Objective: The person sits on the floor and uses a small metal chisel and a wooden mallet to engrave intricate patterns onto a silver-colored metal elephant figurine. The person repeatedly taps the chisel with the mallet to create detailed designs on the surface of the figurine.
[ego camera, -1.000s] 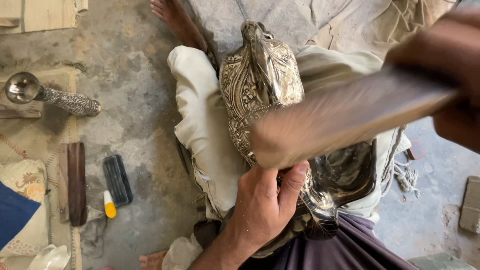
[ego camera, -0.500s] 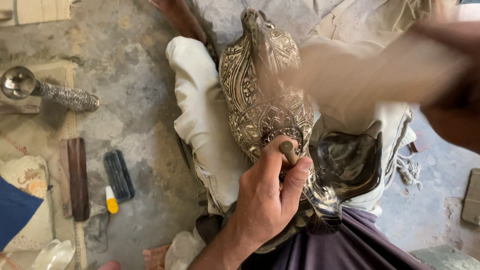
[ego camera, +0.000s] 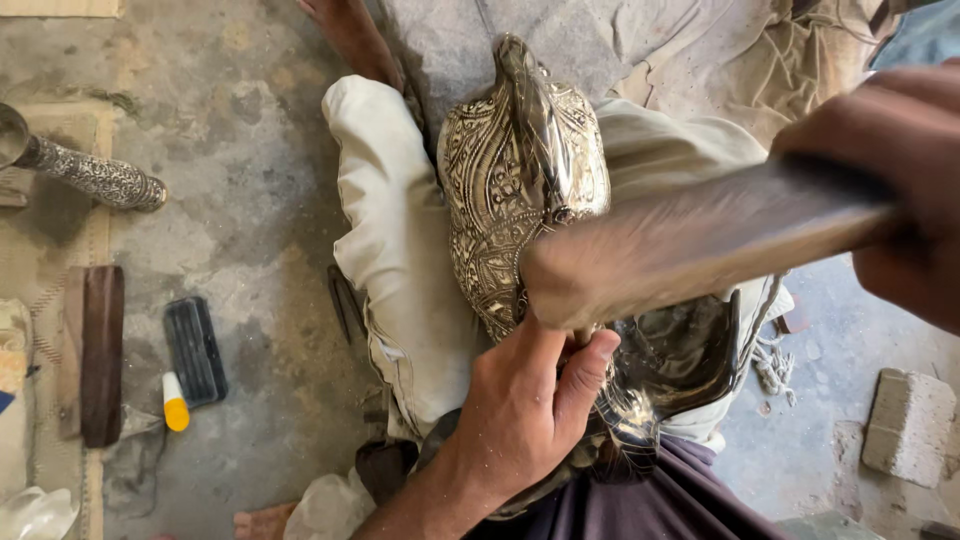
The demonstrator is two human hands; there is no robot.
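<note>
Rough grey concrete floor (ego camera: 250,250), dusty and stained, with pale cloth spread at the top. The person sits on it with an embossed silver vessel (ego camera: 515,175) lying across the lap between pale trouser legs. The left hand (ego camera: 520,420) is closed on the vessel's lower part, thumb and fingers curled around a small tool that is mostly hidden. The right hand (ego camera: 890,180) is wrapped tight around a wooden mallet (ego camera: 690,245), blurred, its head just above the vessel and the left thumb. To the left lie a wooden block (ego camera: 100,355), a black brush (ego camera: 195,350) and an engraved silver handle (ego camera: 95,178). A grey brick (ego camera: 908,420) sits at lower right.
</note>
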